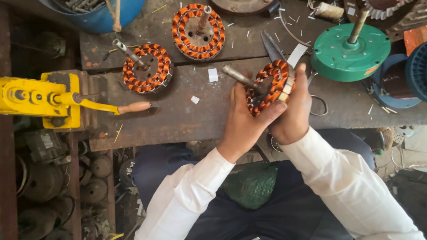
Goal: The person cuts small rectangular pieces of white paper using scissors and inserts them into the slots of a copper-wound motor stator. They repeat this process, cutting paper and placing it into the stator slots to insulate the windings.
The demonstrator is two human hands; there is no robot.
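Gripping wound stator [269, 89] in both hands [267, 113] | scuffed wooden bench [187, 115] | cluttered workshop

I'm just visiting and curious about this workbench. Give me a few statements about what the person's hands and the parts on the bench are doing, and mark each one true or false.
1. Both hands hold one copper-wound stator. True: the left hand and the right hand grip it together.
2. Two more wound stators lie on the bench. True: one at left, another farther back.
3. The green motor housing sits in the person's lap. False: it rests on the bench, to the right.
4. The right hand holds the yellow tool. False: the tool stands untouched at the bench's left end.
5. The held stator has a metal shaft. True.
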